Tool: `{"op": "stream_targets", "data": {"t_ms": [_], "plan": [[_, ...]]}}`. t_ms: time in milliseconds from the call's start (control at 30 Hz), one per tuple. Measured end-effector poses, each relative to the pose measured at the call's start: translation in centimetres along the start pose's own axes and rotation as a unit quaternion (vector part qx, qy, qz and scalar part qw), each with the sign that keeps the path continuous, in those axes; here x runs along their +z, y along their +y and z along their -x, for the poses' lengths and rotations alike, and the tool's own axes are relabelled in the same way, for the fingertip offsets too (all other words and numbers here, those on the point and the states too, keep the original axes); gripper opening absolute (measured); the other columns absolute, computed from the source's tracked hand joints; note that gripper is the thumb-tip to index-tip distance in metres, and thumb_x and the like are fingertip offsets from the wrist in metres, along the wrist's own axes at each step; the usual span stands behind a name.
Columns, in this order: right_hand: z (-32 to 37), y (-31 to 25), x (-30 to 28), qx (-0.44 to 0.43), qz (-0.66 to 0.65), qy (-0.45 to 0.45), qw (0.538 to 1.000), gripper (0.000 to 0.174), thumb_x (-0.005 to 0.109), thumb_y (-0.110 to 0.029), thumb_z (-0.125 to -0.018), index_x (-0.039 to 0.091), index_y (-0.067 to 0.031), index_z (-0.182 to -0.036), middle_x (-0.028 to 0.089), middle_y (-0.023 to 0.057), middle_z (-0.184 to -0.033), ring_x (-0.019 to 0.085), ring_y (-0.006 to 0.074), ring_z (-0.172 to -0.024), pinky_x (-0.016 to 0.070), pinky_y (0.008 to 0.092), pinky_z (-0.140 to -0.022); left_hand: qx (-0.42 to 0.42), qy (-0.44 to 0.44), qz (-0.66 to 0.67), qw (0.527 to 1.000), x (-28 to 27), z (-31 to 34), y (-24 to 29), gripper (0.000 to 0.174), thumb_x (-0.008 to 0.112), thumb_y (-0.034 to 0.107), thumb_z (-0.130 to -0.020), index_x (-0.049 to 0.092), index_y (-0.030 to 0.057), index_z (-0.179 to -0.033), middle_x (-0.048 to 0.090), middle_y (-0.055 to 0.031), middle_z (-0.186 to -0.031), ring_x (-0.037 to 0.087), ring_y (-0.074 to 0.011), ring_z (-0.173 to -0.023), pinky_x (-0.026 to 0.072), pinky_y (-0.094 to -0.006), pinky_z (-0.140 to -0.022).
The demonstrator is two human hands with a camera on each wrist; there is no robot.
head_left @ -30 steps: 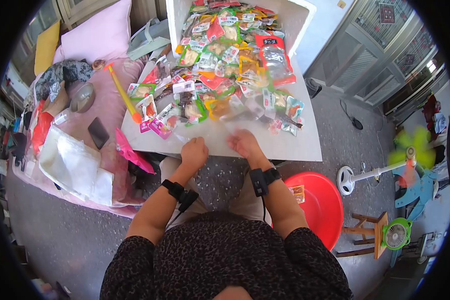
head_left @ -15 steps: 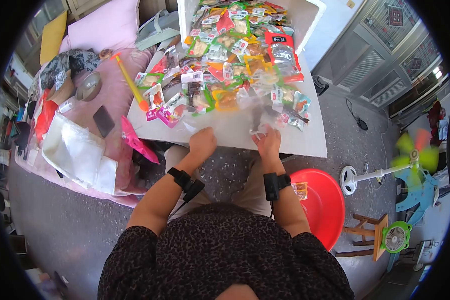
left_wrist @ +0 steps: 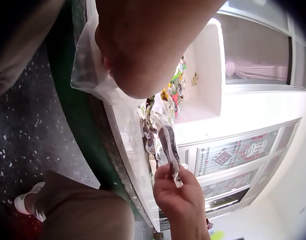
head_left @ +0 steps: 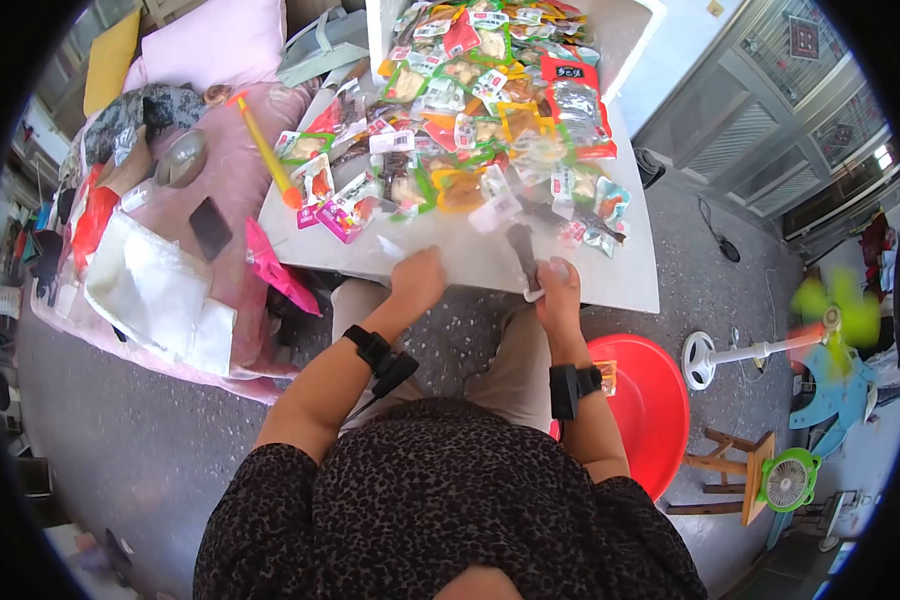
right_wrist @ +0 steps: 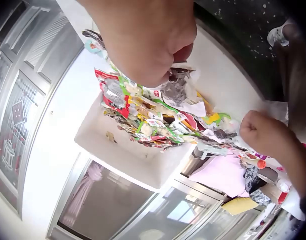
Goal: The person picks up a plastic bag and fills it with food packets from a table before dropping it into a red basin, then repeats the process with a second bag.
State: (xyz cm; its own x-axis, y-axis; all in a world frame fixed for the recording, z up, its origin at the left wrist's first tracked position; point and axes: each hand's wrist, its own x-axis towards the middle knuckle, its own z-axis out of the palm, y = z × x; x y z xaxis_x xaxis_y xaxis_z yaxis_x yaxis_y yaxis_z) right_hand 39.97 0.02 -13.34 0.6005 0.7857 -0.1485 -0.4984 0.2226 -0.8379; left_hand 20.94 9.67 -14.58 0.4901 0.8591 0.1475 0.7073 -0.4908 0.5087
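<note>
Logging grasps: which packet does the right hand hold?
The slim dark packet, its near end gripped by the right hand; the packets heaped on the table are not held.

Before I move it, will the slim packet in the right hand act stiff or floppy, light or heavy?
The slim packet is probably semi-stiff: it stands out from the right hand without folding over. It looks light, being gripped at one end only. It may flex if pushed, since it appears thin and slightly curved.

Held packet (head_left: 521, 250) dark; basin (head_left: 655, 420) red; shirt (head_left: 440, 490) leopard-spotted; pillow (head_left: 215, 45) pink.
</note>
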Motion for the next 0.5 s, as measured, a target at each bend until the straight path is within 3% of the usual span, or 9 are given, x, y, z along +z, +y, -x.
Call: {"op": "stream_targets", "data": {"t_ms": [133, 333, 467, 500], "plan": [[3.0, -0.7, -1.2, 0.009, 0.106, -0.025, 0.994, 0.024, 0.053, 0.001, -0.072, 0.044, -0.0018, -0.094, 0.051, 0.0034, -0.08, 0.05, 0.0091, -0.07, 0.0408, 0.0202, -0.061, -0.008, -0.01, 0.011, 1.0, -0.6, 0.4, 0.7, 0.014, 0.042, 0.016, -0.072, 0.047, 0.0034, -0.076, 0.054, -0.0146, -0.071, 0.053, -0.0318, -0.071, 0.0411, -0.0413, -0.062], [5.1, -0.1, -1.3, -0.006, 0.245, -0.068, 0.967, 0.027, 0.056, -0.003, -0.071, 0.046, -0.0024, -0.096, 0.051, 0.0017, -0.081, 0.047, 0.0069, -0.071, 0.0392, 0.0189, -0.063, 0.001, 0.024, 0.012, 1.0, 0.0, 0.6, 1.2, 0.011, 0.044, 0.015, -0.073, 0.045, 0.0039, -0.074, 0.052, -0.0147, -0.07, 0.052, -0.0329, -0.065, 0.0405, -0.0427, -0.056], [5.2, -1.6, 0.2, 0.02, 0.355, -0.126, 0.926, 0.026, 0.056, -0.004, -0.072, 0.046, -0.0018, -0.097, 0.051, 0.0018, -0.08, 0.047, 0.0073, -0.072, 0.0389, 0.0196, -0.063, 0.061, 0.016, 0.017, 0.998, -2.4, 1.2, 3.8, 0.011, 0.045, 0.014, -0.072, 0.045, 0.004, -0.074, 0.052, -0.0144, -0.069, 0.052, -0.0328, -0.063, 0.0406, -0.0423, -0.055], [4.7, -1.0, -0.1, 0.048, 0.298, -0.12, 0.946, 0.025, 0.055, -0.004, -0.072, 0.046, -0.0016, -0.096, 0.051, 0.002, -0.08, 0.047, 0.0076, -0.072, 0.0392, 0.0198, -0.063, 0.083, 0.027, 0.017, 0.996, -1.7, 1.3, 3.5, 0.01, 0.045, 0.014, -0.072, 0.045, 0.004, -0.074, 0.052, -0.0143, -0.069, 0.051, -0.0328, -0.063, 0.0406, -0.0422, -0.054]]}}
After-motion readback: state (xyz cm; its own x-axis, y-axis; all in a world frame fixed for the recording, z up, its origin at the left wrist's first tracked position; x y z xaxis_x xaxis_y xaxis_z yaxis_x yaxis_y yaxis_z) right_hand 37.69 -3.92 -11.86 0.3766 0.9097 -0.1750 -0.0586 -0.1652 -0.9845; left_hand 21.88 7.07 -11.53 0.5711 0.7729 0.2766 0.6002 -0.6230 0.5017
